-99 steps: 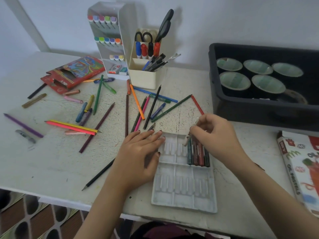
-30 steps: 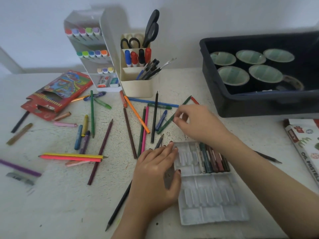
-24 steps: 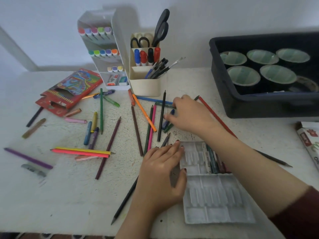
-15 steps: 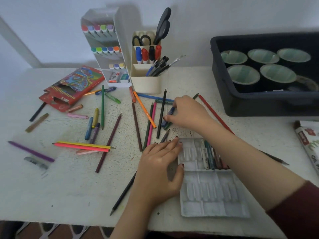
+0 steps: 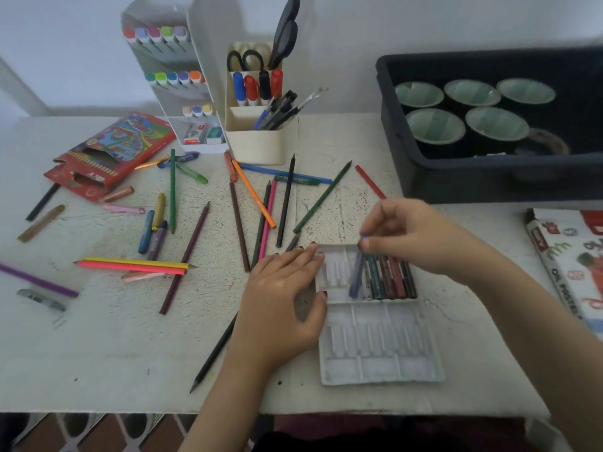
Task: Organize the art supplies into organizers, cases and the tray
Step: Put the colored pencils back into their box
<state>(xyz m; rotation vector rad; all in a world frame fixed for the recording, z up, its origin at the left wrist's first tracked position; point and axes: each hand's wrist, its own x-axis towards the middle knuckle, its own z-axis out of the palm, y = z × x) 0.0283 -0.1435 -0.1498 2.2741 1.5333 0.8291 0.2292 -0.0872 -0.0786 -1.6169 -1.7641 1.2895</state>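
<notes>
- White plastic tray lies on the tabletop close to the near edge, right of centre. I count two rows of moulded slots in it.
- From my feed, the left hand lies flat on the tabletop with straight fingers and grips nothing. Its fingertips and thumb touch the tray's left edge.
- The right hand is over the tray's far edge. It pinches the top end of a blue pastel between thumb and fingers.
- The blue pastel slants down into the far row, with its lower end inside the tray. It sits just left of the dark pastels, which lie side by side in the right part of that row.
- Loose pencils are scattered across the middle and left of the tabletop.
  - A green pencil angles toward the far right, just beyond the tray.
  - An orange pencil crosses the cluster left of it.
  - A black pencil lies beside the left forearm.
  - A pink pencil rests against a yellow one further left.
- At the far left I see a red pencil box lying flat with its end flap open.
- Against the far wall stands a white marker organizer with tiers of coloured caps.
- Just right of the organizer is a cream pen holder, which carries scissors, markers and pens.
- At the far right, a dark bin holds five cups with pale green insides.
- An oil pastels box lies at the right edge, partly cut off by my view.
</notes>
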